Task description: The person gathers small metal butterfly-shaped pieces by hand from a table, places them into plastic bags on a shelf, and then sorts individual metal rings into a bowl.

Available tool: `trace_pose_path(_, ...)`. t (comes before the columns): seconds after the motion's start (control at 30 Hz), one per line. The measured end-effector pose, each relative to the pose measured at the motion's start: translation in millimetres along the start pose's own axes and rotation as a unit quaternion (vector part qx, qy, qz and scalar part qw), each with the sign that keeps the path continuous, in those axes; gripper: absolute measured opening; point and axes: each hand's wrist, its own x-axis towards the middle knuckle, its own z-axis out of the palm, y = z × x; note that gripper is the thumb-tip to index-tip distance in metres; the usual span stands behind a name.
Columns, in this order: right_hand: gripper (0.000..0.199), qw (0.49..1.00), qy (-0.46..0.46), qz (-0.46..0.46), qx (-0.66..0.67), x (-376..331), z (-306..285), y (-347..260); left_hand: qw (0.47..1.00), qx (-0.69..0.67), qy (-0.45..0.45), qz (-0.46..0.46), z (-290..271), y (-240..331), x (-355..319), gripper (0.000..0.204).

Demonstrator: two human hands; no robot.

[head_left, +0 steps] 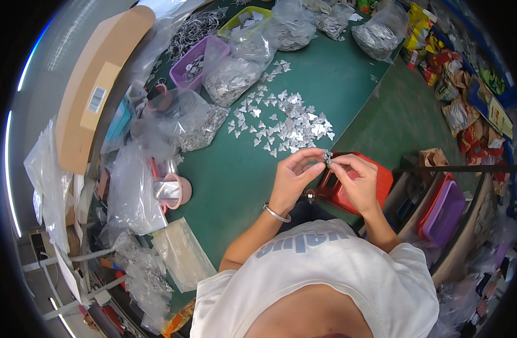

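Observation:
My left hand [297, 172] and my right hand [357, 179] meet just off the near right edge of the green table [224, 180]. Between their fingertips is a small silvery metal piece [327, 156], pinched from both sides; its exact shape is too small to make out. Beyond my hands, many flat silver star-like metal pieces [295, 121] lie spread in a loose pile on the table. Below my hands, partly covered by them, is a red plastic container [376, 169].
Clear bags of metal parts [230, 81] line the table's far left, beside a purple basket [193, 62]. A pink cup [182, 191] and a flat plastic bag [182, 253] are at left. A cardboard box [95, 84] stands far left; purple bins [444, 214] are at right.

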Motion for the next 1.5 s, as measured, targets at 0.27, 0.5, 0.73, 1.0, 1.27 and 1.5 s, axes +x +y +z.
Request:
trace_pose_path(0.27,0.008,0.983,0.037,-0.120,-0.132,33.3,-0.6,1.2,0.998,-0.021,-0.028,-0.051,-18.5,-12.2,40.8,0.021)
trace_pose_path(0.5,0.003,0.994,0.053,-0.018,-0.091,55.2,-14.0,6.6,0.994,-0.059,-0.050,-0.077,-4.5,-11.9,74.8,0.020)
trace_pose_path(0.73,0.006,0.997,0.074,0.013,-0.023,101.1,-59.3,38.1,0.993,-0.047,-0.082,-0.069,40.3,-18.3,141.8,0.018)
trace_pose_path(1.0,0.014,0.960,0.016,0.152,0.234,200.0,-188.2,119.0,0.991,0.034,-0.112,-0.061,147.6,-57.8,285.5,0.018)
trace_pose_path(1.27,0.017,0.886,0.129,0.220,0.387,304.8,-404.1,192.7,0.975,0.004,-0.195,-0.108,344.8,-135.5,469.2,0.019)
trace_pose_path(1.5,0.013,0.874,0.334,0.182,0.302,339.1,-549.1,229.5,0.929,0.010,-0.318,-0.191,485.5,-184.6,576.3,0.021)
